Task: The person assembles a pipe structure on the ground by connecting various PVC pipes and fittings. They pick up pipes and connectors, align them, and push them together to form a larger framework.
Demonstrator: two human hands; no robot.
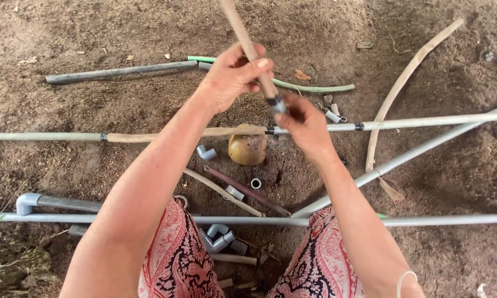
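Now, left hand [229, 77]: you're gripping the stick [248, 47].
Right hand [303, 124]: you're pinching its grey fitting [278, 104].
Progress: fitting seemingly going on; elbows [218, 238] waiting.

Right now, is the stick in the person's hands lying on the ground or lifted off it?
Lifted. The left hand grips the tan stick, tilted, above the dirt, while the right hand pinches the dark fitting at its lower end.

Outdoor dirt yard [94, 38], scattered pipes [121, 71]
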